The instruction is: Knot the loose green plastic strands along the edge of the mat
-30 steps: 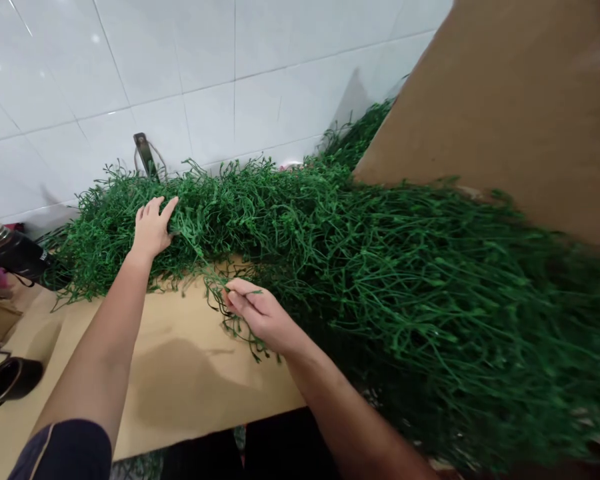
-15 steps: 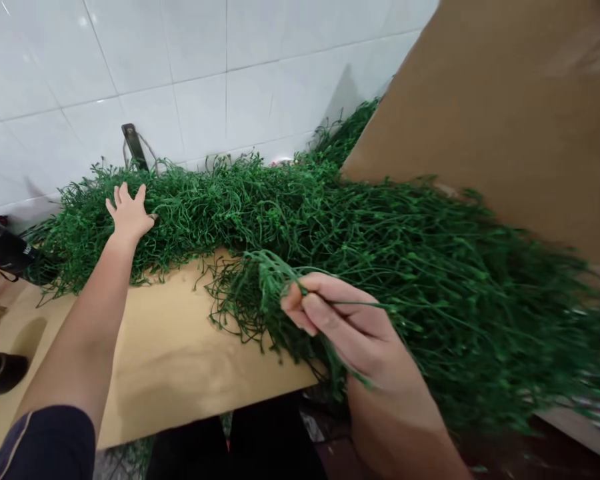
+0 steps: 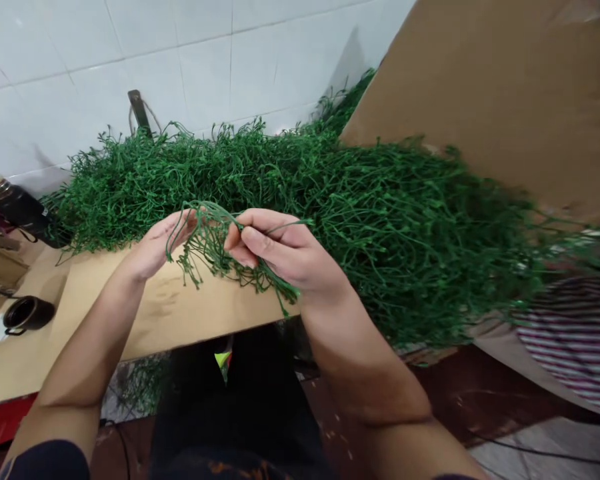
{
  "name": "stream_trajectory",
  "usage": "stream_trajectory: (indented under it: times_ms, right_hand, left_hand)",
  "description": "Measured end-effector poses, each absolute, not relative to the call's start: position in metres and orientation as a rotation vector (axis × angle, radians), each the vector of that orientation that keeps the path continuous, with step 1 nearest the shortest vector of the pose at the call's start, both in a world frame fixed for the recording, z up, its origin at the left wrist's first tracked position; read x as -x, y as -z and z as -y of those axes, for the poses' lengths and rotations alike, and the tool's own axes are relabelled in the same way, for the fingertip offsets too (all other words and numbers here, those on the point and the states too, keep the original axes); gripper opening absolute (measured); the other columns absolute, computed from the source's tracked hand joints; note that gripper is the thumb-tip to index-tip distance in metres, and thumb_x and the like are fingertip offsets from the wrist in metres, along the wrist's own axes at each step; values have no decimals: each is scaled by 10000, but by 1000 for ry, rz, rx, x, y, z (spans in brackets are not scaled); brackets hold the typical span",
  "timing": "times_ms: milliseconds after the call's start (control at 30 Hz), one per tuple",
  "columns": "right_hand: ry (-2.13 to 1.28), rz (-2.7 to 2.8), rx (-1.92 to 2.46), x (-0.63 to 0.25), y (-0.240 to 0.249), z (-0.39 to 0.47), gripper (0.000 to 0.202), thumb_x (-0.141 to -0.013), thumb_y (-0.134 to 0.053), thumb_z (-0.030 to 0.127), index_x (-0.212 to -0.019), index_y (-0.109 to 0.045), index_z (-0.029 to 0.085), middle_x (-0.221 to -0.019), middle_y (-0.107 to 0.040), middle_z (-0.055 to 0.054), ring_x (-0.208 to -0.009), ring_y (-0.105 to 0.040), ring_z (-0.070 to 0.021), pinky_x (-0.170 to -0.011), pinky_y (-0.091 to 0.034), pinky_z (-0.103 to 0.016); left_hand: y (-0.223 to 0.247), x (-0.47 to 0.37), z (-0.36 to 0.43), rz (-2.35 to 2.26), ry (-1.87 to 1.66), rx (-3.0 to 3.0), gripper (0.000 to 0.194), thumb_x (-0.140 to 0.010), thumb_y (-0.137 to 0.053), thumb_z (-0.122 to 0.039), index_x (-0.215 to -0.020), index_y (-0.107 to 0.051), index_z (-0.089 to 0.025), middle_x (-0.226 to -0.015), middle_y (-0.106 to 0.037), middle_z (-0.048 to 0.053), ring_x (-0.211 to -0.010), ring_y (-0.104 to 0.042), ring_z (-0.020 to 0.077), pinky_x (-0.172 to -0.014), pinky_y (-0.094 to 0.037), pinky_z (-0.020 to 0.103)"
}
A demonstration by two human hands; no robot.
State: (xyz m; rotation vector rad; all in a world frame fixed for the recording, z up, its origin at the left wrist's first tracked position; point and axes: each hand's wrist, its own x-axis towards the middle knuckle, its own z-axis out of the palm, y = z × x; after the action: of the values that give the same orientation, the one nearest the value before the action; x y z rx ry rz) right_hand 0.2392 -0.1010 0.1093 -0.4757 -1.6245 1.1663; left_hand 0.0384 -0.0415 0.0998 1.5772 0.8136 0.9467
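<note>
Green stems (image 3: 215, 212) in a loose, drooping bunch, pinched in the right hand (image 3: 285, 252) between thumb and fingers, over the desk (image 3: 180, 313). At their left end, the left hand (image 3: 161, 243), fingers extended, unclenched, contact unclear. Behind, a long heap of similar greenery (image 3: 405, 220).

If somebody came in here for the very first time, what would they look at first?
Probably the big heap of thin green stems, spread wide across the middle, in front of the white tiled wall. Next, the hands before it: the right hand pinches a small bunch of stems, and the left hand is open beside it. At upper right, a large brown cardboard sheet also stands out.
</note>
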Motion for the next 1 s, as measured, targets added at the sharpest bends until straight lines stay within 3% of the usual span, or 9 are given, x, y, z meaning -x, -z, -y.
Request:
stream_trajectory:
  times_ms: [100,200,367,567,667,767,900,1000]
  right_hand:
    - [-1218,1606,475,-228,-97,99,336,-838,-568,500,-780,-577,170,-578,-461,40,-532,-410,-59,-525,-332,-226]
    - [-1255,1540,612,-220,-75,95,366,-798,-599,527,-779,-584,162,-617,-504,33,-562,-443,-58,-546,-368,-218]
    - [-1357,1311,903,-213,-41,83,248,-803,-614,397,-829,-570,155,-711,-574,20,-551,-459,-49,-540,-393,-207]
    - [-1306,1342,1072,-200,-26,63,77,-812,-564,229,-818,-583,155,-664,-527,33,-540,-435,-62,-531,-368,-216]
    - [-1239,1399,1106,-190,-20,49,25,-770,-578,166,-761,-578,143,-635,-514,35,-566,-419,-65,-561,-350,-225]
    - [-1115,1483,1172,-179,-13,33,25,-745,-581,143,-723,-571,141,-615,-501,39,-576,-406,-71,-602,-349,-245]
    - [-903,1556,1168,-167,-4,15,32,-755,-553,139,-726,-552,151,-611,-476,42,-585,-398,-78,-610,-333,-252]
    - [-865,1573,1125,-164,1,9,23,-770,-534,152,-747,-533,156,-625,-465,37,-598,-403,-86,-612,-333,-258]
  left_hand:
    - [-84,-37,52,-823,-948,-1537,504,-611,-736,-575,-867,-679,-144,-766,-652,60,-807,-633,204,-751,-498,321]
    - [-71,-25,51,-942,-1107,-1500,368,-663,-730,-499,-706,-643,-144,-620,-569,13,-607,-534,116,-608,-442,246]
    - [-65,3,39,-984,-1314,-1415,278,-691,-729,-377,-646,-570,-153,-548,-474,-29,-501,-423,63,-526,-393,198]
    - [-63,28,12,-1182,-1426,-1468,279,-716,-689,-392,-646,-556,-156,-505,-438,-45,-449,-338,52,-471,-325,185]
    - [-47,39,-8,-1283,-1493,-1423,262,-731,-661,-370,-642,-548,-151,-561,-492,-31,-471,-368,51,-483,-320,190]
    - [-30,52,-25,-1376,-1544,-1446,186,-709,-654,-305,-664,-580,-141,-638,-545,-16,-567,-467,66,-578,-396,206]
    - [-26,64,-24,-1626,-1710,-1806,136,-735,-607,-229,-834,-671,-162,-885,-634,20,-864,-585,140,-812,-464,289]
    - [-30,56,-12,-1627,-1575,-2215,211,-825,-513,-243,-949,-683,-235,-1047,-649,26,-1039,-578,181,-917,-450,328]
